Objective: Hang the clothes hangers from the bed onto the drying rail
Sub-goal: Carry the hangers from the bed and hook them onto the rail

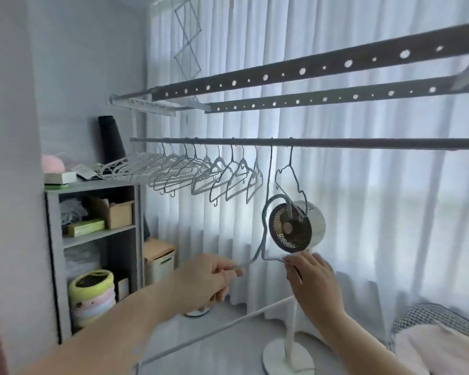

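Note:
A grey round drying rail point(336, 143) runs across the middle of the view. Several pale hangers point(201, 174) hang along its left half. One more hanger point(289, 175) hangs alone further right. A long grey hanger point(266, 212) has its hook over the rail between them and dangles low. My left hand point(209, 280) is shut on its lower left arm. My right hand point(309, 277) touches its lower right end with the fingers partly spread. The bed is out of view.
A white pedestal fan point(295, 226) stands right behind the hanger and my hands. Two perforated dark bars point(309, 69) hang above the rail. A grey shelf unit point(100, 239) with boxes fills the left side. White curtains cover the window. A wire basket point(431, 315) sits at lower right.

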Demonstrator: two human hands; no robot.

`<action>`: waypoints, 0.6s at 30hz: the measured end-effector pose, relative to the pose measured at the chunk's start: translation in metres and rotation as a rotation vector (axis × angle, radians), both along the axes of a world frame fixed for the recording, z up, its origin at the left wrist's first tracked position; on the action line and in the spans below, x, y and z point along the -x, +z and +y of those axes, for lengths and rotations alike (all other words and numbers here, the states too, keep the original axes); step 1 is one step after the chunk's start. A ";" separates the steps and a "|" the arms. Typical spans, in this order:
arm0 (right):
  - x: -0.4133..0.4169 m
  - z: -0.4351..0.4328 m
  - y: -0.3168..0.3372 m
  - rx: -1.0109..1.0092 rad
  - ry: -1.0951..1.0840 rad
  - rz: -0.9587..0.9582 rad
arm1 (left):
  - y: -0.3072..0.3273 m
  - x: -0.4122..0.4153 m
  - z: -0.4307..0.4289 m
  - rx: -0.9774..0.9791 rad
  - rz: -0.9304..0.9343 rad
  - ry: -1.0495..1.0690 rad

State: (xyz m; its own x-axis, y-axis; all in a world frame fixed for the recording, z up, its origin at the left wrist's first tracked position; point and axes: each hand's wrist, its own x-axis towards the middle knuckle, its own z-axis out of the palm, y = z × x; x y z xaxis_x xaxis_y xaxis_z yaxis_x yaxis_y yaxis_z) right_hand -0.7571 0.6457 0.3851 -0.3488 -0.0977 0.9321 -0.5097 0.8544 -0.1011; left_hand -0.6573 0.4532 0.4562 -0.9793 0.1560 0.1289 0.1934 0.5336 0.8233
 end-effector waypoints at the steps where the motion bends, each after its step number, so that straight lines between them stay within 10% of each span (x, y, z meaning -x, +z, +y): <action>1: 0.008 0.013 0.001 -0.011 -0.024 0.005 | -0.001 0.012 0.010 0.013 0.006 -0.039; 18: 0.179 0.134 0.101 -0.091 -0.491 0.007 | 0.079 0.253 0.133 -0.061 0.221 -0.358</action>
State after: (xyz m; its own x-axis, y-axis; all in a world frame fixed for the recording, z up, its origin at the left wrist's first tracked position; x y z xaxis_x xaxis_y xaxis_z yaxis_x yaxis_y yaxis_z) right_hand -0.9358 0.7794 0.4861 -0.3674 -0.0048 0.9301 -0.0459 0.9989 -0.0130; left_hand -0.9098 0.5859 0.5353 -0.8123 0.4669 0.3495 0.5333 0.3523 0.7691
